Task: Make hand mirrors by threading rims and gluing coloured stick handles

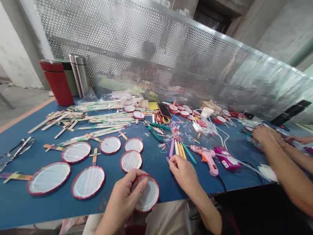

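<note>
Your left hand (pixel 123 199) grips a red-rimmed round disc (pixel 149 194) tightly at the bench's (pixel 4 206) near edge. Your right hand (pixel 184 173), grip loosely curled and empty, rests just near coloured sticks (pixel 178 149) and a pink glue gun (pixel 206 159).

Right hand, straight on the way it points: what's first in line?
The right hand would probably meet the purple stick first, just ahead of it among the coloured sticks. Depth is unclear, so it may be nearly touching.
</note>
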`<state>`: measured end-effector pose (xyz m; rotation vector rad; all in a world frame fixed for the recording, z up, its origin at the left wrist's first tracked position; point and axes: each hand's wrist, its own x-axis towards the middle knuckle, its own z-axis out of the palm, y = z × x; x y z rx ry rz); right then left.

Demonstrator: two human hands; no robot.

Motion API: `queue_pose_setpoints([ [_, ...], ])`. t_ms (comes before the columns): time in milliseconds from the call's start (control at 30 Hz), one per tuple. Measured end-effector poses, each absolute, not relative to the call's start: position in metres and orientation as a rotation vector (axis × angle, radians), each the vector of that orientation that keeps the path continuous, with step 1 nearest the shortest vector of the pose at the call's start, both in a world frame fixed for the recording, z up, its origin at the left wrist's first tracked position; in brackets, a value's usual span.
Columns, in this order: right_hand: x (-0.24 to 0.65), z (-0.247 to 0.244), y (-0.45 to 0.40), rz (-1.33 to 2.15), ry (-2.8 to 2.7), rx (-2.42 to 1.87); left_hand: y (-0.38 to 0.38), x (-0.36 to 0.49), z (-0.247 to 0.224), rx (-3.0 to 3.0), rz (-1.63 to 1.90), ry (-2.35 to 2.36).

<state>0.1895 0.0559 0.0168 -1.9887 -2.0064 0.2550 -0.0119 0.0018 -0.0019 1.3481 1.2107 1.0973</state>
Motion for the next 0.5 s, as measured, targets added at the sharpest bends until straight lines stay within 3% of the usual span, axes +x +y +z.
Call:
queue_pose_setpoints([
  [333,0.197,0.023,0.046,0.438,-1.915,-1.788,0.002,-0.013,-0.001,1.363,1.086,1.223],
  [500,0.194,0.024,0.042,0.804,-1.635,-1.635,0.002,-0.013,-0.001,1.366,1.073,1.202],
])
